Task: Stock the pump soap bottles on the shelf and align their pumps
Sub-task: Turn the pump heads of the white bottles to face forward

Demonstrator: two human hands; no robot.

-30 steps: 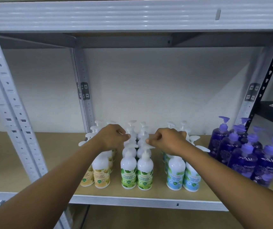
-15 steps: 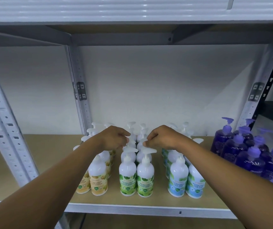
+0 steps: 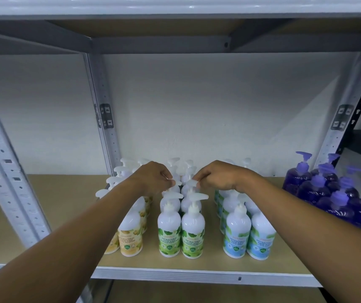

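Head view, left hand: the left hand (image 3: 153,179) is in the middle of the frame, above the bottles. Its fingers are curled, and the thumb and fingertips pinch the left pump nozzle (image 3: 172,183).
Head view, right hand: the right hand (image 3: 216,177) is just beside it, also curled. It pinches the right pump nozzle (image 3: 191,183). The two hands are close but apart.
Head view, task bottles: the green-label bottles (image 3: 169,230) stand upright in two columns at the centre of the shelf board (image 3: 65,215), from the front edge toward the back wall. Both pinched nozzles belong to these columns.
Head view, neighbours: the yellow-label bottles (image 3: 131,237) are just left of them and the blue-label bottles (image 3: 237,235) are to the right. The purple bottles (image 3: 339,200) are at the right edge.
Head view, hidden: the forearms cover part of the yellow and blue groups. I cannot tell which bottle carries each pinched nozzle. The rear bottles are blurred, and the purple group is cut off at the right edge.
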